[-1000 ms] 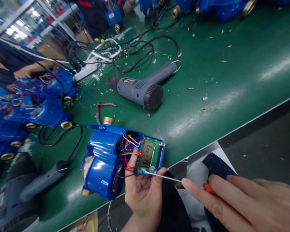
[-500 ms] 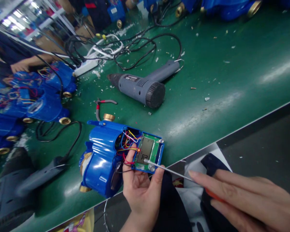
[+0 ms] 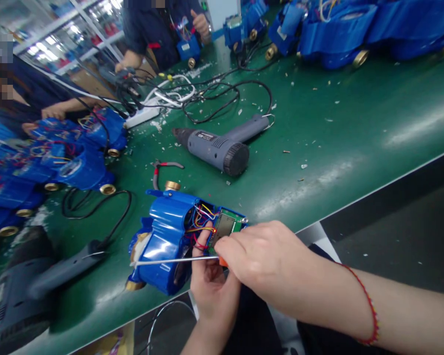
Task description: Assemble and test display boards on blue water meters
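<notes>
A blue water meter [image 3: 170, 213] with brass ends lies near the table's front edge, its wiring compartment uncovered. Coloured wires run from it to a green circuit board [image 3: 238, 226] with a grey display and a lit red light, set in a blue housing. My left hand [image 3: 215, 303] is closed around that housing from below. Closed on the orange handle of a screwdriver [image 3: 198, 259], my right hand [image 3: 270, 261] covers part of the board. The screwdriver's shaft points left, passing in front of the meter body; whether it touches the meter cannot be told.
Behind the meter lie a grey heat gun [image 3: 222, 152] and red-grey cutters [image 3: 156, 172]. Another heat gun [image 3: 25, 296] is at front left. More blue meters [image 3: 83, 165] crowd the left and back. Cables and a power strip [image 3: 144, 116] lie farther back, near two co-workers.
My right hand has moved left over the board. The screwdriver's tip has swung from the display to the left, across the meter. The camera view has shifted slightly.
</notes>
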`<state>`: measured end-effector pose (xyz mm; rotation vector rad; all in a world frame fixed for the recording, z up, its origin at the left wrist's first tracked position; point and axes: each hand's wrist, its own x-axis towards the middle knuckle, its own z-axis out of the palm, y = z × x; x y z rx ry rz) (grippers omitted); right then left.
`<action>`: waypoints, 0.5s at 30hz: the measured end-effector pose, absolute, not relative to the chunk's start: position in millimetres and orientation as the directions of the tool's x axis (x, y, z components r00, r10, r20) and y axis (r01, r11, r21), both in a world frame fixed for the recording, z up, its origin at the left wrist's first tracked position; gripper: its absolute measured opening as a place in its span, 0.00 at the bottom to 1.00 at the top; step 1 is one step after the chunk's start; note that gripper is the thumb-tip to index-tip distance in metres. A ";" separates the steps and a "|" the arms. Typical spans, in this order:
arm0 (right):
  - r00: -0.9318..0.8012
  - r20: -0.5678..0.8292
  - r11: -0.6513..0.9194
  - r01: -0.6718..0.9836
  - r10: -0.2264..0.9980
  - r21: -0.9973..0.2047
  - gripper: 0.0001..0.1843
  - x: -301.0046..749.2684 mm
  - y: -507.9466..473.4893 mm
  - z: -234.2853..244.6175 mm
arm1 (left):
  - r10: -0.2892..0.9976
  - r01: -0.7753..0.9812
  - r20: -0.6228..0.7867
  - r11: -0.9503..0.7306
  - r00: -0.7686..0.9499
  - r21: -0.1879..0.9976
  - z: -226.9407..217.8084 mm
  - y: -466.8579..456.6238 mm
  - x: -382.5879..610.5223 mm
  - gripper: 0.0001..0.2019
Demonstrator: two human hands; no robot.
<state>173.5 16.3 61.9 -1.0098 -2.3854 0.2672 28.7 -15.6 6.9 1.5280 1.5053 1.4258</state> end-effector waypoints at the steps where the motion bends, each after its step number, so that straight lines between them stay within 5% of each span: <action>1: -0.612 0.399 0.729 0.608 0.683 -0.314 0.07 172.6 18.7 65.3 | 0.936 0.388 0.305 -0.219 -0.176 0.895 6.3 -14.9 26.4 0.30; 7: -0.742 0.364 0.820 0.556 0.563 -0.136 0.07 166.9 23.2 72.8 | 0.951 0.458 0.266 -0.167 -0.159 0.873 2.1 -9.9 20.9 0.22; 15: -0.655 0.410 0.771 0.572 0.634 -0.278 0.06 164.9 22.4 53.9 | 0.937 0.460 0.320 -0.226 -0.136 0.858 6.9 -15.6 23.6 0.23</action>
